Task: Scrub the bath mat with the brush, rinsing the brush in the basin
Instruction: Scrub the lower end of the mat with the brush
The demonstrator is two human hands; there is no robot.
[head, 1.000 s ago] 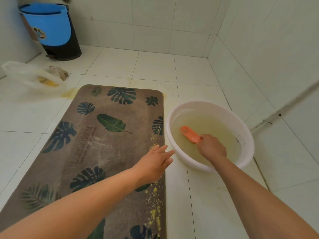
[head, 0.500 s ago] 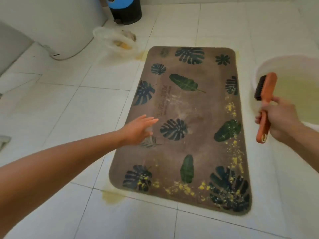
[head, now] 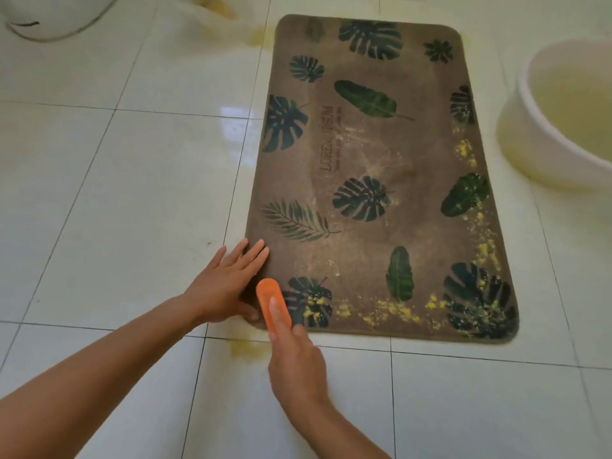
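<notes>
A brown bath mat (head: pixel 364 154) printed with dark green leaves lies on the white tiled floor, with yellow grime along its right and near edges. My right hand (head: pixel 294 356) grips the orange brush (head: pixel 270 296), index finger stretched along its back, bristles down on the mat's near left corner. My left hand (head: pixel 228 279) lies flat with spread fingers on the mat's left edge beside the brush. The white basin (head: pixel 523 127) of yellowish water stands at the right of the mat.
A yellow puddle (head: pixel 246 347) stains the tile just in front of the mat's near left corner. A white rounded fixture (head: pixel 56 18) sits at the top left. More yellow staining shows on the floor by the mat's far left corner (head: pixel 258 38).
My right hand lifted the brush out of the basin and carried it left and down onto the mat's near left corner. My left hand dropped onto the mat's left edge.
</notes>
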